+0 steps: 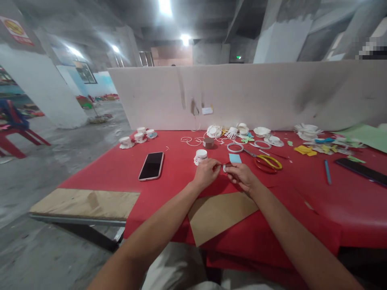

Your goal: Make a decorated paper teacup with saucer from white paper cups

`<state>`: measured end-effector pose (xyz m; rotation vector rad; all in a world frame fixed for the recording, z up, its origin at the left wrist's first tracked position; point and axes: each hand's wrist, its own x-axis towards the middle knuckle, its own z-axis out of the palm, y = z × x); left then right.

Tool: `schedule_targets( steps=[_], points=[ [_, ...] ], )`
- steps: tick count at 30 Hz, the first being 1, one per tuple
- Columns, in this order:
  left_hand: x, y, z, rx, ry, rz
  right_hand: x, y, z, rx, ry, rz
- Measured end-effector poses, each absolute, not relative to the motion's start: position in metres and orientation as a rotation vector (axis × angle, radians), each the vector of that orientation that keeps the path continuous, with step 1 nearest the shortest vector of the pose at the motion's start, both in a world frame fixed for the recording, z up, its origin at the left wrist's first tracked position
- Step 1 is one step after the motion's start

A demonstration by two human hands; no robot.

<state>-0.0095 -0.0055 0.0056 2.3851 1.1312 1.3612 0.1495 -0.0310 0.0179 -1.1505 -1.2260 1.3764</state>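
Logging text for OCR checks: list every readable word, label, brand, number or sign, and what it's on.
No text can be read.
Red, white and yellow sign on the grey-and-white pillar: too blurred.
Small lit green sign at the back: too small.
Small white slip on the pale upright panel: nothing legible.

Phone (151,166): on table (178,181), left of cup (201,153)
Cup: just behind left hand (206,173)
Scissors (256,156): between right hand (242,176) and pen (327,172)
Card (222,215): on table, before right hand
Partition (260,96): behind table
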Motion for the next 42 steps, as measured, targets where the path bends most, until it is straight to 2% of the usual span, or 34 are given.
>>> schedule_targets(
  steps=[4, 10, 15, 23, 32, 35, 40, 42],
  points=[
    [-0.009, -0.004, 0.009, 1.9, 1.078, 1.287, 0.147, -0.03, 0.015, -1.299, -1.362, 1.107],
    [-0.012, -0.002, 0.014, 1.383, 0.731, 0.919, 0.155, -0.022, 0.006, -1.273, -1.64, 0.541],
    [-0.013, -0.004, 0.014, 1.355, 0.696, 0.771, 0.161, -0.017, 0.004, -1.211, -1.594, 0.503],
    [-0.013, 0.001, 0.01, 1.299, 0.697, 0.851, 0.183, 0.002, 0.006, -1.54, -1.521, 0.347],
    [-0.011, 0.006, 0.002, 1.479, 0.791, 1.119, 0.21, 0.036, 0.03, -1.986, -1.669, -0.102],
    [-0.011, 0.003, 0.005, 1.684, 0.971, 1.232, 0.2, 0.029, 0.016, -1.857, -1.627, -0.009],
    [-0.011, -0.001, 0.005, 1.944, 1.172, 1.357, 0.172, 0.007, 0.003, -1.333, -1.36, 0.851],
    [-0.011, 0.0, 0.003, 2.006, 1.194, 1.385, 0.163, -0.001, 0.006, -1.172, -1.231, 1.056]
  ],
)
